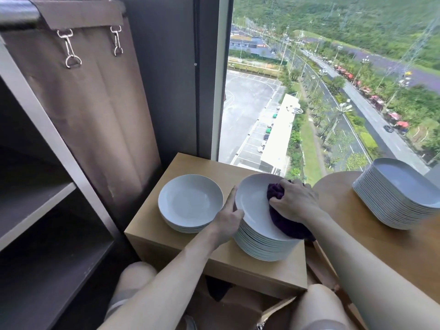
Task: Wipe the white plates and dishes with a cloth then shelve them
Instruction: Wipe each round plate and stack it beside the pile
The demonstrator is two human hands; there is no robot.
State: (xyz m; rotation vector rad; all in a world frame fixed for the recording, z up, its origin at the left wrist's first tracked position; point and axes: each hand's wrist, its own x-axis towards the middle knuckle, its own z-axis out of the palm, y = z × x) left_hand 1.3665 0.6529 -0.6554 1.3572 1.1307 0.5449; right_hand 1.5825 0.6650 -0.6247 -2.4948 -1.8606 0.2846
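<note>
A round white ceramic plate (253,203) sits tilted on top of a tall stack of matching white plates (262,248), its far edge raised and its hollow facing the person. The left hand (227,217) holds the plate by its left rim, the forefinger stretched along the edge and the thumb on the inner face. The right hand (295,201) has its fingers curled round a bunched dark purple cloth (284,225) and presses it against the right side of the plate's inside. The tall stack stands at the right of a light wooden box-shaped table (166,236); a shorter stack of round white plates (190,201) sits just to its left, apart from it. Further right, a round wooden tabletop (340,206) carries a stack of rectangular white dishes (400,196). A dark shelving unit (35,206) with a brown fabric cover (95,110) stands on the left, and a window (309,91) lies beyond.
</note>
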